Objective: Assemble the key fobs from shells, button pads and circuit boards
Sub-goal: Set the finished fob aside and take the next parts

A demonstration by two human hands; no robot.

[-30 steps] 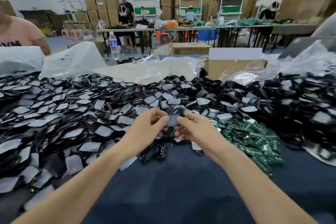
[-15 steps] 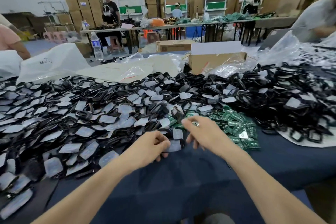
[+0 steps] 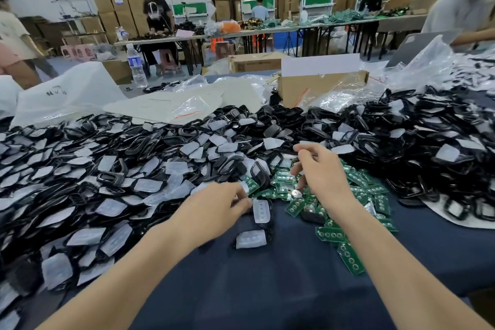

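left hand (image 3: 214, 209) fingers pinching black plastic shell with frosted button pad (image 3: 261, 211), low over dark blue surface (image 3: 267, 289). right hand (image 3: 321, 177) fingers curled into green circuit board pile (image 3: 284, 183), can't tell if holding one. risk: grabs two boards tangled together, or pad slips out. loose black shell heaps (image 3: 415, 158) crowd both sides.

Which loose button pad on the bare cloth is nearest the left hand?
The farther pad, lengthwise beside the left hand; the other pad lies crosswise, nearer you.
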